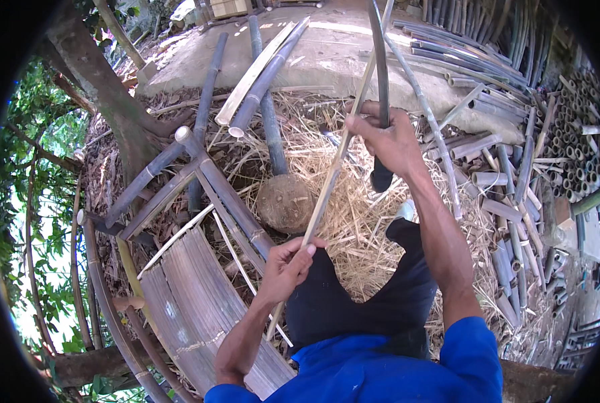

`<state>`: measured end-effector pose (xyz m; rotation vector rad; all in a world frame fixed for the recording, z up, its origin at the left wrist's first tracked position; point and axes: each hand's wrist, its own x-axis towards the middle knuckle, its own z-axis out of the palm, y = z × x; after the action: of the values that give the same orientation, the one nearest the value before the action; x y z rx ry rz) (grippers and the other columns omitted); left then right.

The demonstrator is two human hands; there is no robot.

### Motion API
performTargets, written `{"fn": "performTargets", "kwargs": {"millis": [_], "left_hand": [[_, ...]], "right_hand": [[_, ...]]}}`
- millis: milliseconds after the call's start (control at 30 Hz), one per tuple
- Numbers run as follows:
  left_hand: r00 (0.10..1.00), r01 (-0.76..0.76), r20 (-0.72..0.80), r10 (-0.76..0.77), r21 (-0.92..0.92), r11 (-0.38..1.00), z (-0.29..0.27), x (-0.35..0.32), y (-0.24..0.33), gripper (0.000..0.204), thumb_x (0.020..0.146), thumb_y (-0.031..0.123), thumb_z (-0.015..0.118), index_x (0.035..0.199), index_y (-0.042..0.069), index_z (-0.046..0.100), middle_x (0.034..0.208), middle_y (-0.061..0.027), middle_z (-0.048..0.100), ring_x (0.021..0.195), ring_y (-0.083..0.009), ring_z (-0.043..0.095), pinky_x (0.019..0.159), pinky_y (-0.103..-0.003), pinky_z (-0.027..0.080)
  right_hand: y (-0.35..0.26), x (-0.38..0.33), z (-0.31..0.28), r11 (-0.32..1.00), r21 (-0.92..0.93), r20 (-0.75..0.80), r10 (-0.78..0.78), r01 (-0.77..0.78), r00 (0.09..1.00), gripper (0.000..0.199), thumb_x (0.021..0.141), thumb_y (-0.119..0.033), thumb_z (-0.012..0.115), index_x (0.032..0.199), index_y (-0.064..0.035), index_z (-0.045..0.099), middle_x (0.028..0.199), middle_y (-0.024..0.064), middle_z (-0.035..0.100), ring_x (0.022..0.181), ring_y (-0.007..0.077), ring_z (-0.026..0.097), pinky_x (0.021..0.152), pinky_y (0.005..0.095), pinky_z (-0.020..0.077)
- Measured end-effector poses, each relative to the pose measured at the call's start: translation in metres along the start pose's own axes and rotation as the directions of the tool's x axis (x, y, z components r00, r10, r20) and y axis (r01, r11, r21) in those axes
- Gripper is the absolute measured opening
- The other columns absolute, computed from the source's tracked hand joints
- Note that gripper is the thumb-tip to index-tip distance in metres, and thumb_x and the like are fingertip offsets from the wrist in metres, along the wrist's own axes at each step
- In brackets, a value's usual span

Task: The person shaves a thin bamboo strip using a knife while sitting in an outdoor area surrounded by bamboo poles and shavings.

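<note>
A long, narrow bamboo strip [330, 178] slants up and away from my lap. My left hand [290, 269] is closed round its lower part, thumb on top. Farther up, my right hand [388, 138] grips a dark, long-bladed knife [382, 64], its blade pointing away from me and its black end showing below the fist. The thumb and fingers of that same hand also press against the strip. Blade and strip cross just beyond the hand. My fingers hide part of the knife's handle.
A round wood block [285, 203] stands among straw-like shavings [364, 248] between and beyond my legs. Left of me is a bamboo bench [199, 295] with a pole frame [229, 191]. Split and whole bamboo poles [270, 80] lean ahead. Cut bamboo tubes [578, 168] are stacked at the right.
</note>
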<state>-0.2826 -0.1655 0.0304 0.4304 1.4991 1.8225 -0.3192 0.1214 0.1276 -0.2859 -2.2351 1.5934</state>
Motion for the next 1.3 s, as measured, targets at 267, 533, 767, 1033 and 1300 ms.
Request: {"fn": "performTargets", "kwargs": {"millis": [267,533,767,1033,1300], "left_hand": [[0.959,-0.148,-0.190,0.211,0.299,0.943,0.007,0.019,-0.008,0.024,0.100,0.008,0.061,0.120,-0.001,0.071,0.074,0.0097,0.053,0.064,-0.0007,0.039,0.056,-0.021,0.031],[0.952,-0.075,-0.246,0.182,0.389,0.918,0.010,0.005,-0.008,0.018,0.099,0.010,0.063,0.111,0.000,0.071,0.075,0.0073,0.055,0.069,-0.0029,0.044,0.060,-0.023,0.037],[0.960,-0.029,-0.241,0.145,0.426,0.904,0.008,-0.020,-0.012,0.017,0.101,0.014,0.062,0.109,0.002,0.072,0.065,0.0113,0.047,0.054,0.0016,0.037,0.048,-0.021,0.024],[0.968,0.111,-0.250,-0.006,0.407,0.907,0.001,-0.033,-0.014,0.015,0.099,0.013,0.064,0.105,0.002,0.071,0.068,0.0082,0.048,0.062,-0.0010,0.042,0.053,-0.023,0.032],[0.944,0.244,-0.300,-0.134,0.370,0.896,-0.011,-0.071,-0.021,0.014,0.098,0.012,0.065,0.102,0.001,0.072,0.068,0.0059,0.053,0.063,-0.0016,0.045,0.053,-0.022,0.033]], "right_hand": [[0.073,-0.058,-0.003,0.858,-0.513,-0.062,-0.082,0.039,0.995,0.061,0.096,-0.063,0.055,0.104,-0.0040,0.067,0.058,0.0087,0.059,0.053,0.0318,0.062,0.051,0.0425,0.0470],[0.056,-0.113,0.026,0.617,-0.731,0.326,-0.060,0.292,0.943,0.072,0.089,-0.076,0.052,0.091,-0.0067,0.071,0.056,0.0160,0.062,0.059,0.0361,0.069,0.056,0.0463,0.0545],[0.049,-0.095,0.003,0.553,-0.772,0.337,-0.060,0.313,0.939,0.065,0.097,-0.063,0.052,0.081,-0.0018,0.068,0.054,0.0162,0.059,0.055,0.0378,0.065,0.059,0.0481,0.0529],[0.062,-0.078,-0.009,0.540,-0.804,0.313,0.027,0.249,0.950,0.066,0.095,-0.067,0.052,0.084,-0.0046,0.072,0.058,0.0168,0.062,0.058,0.0356,0.067,0.062,0.0483,0.0548],[0.079,-0.051,-0.033,0.557,-0.823,0.204,0.105,0.112,0.973,0.070,0.094,-0.076,0.043,0.103,-0.0168,0.078,0.065,0.0155,0.068,0.063,0.0330,0.070,0.069,0.0490,0.0570]]}}
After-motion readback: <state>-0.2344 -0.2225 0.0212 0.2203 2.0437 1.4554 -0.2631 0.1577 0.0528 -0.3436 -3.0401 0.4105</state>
